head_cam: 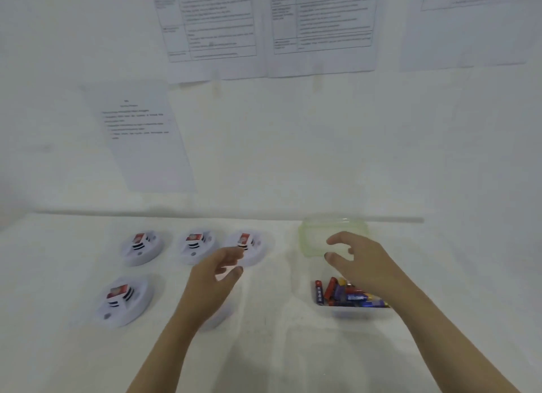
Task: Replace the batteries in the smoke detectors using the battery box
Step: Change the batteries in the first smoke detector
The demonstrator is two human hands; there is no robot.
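Note:
Several white round smoke detectors lie on the white table, each with a red battery showing: three in a back row (142, 248), (197, 246), (252, 243) and one in front at the left (122, 300). Another detector (215, 319) is mostly hidden under my left forearm. My left hand (218, 268) hovers open beside the back right detector, holding nothing. A clear battery box (349, 307) with several red and blue batteries (337, 294) stands at the right. My right hand (356, 260) hangs open above the box, fingers spread.
A pale green clear lid or container (315, 237) stands behind the battery box near the wall. Printed sheets (146, 134) are taped to the white wall behind the table. The table's back edge (205, 215) meets the wall.

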